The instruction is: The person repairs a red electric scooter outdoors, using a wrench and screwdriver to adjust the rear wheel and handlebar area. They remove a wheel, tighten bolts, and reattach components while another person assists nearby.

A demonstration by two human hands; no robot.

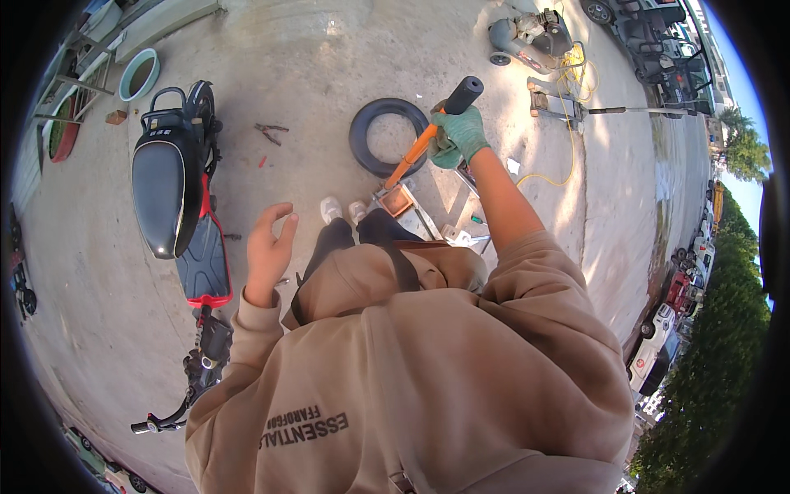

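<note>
My right hand (461, 138), in a green work glove, is closed around the upper part of an orange bar (411, 156) just below its thick black grip (463, 95). The bar slants down to a metal frame (421, 218) by my feet, where an orange-brown tray (396, 200) sits; how they join cannot be made out. Bare and raised at the left, my left hand (270, 247) holds nothing, its thumb and fingers apart. A black tyre-like ring (359, 136) lies flat on the concrete, partly behind the bar.
A black and red electric scooter (169, 198) stands at my left. Pliers (271, 132) and a small red piece (262, 161) lie on the ground. Far right are a wheeled machine (531, 41), a yellow hose (568, 156) and a metal stand (555, 105). A green tub (140, 74) is far left.
</note>
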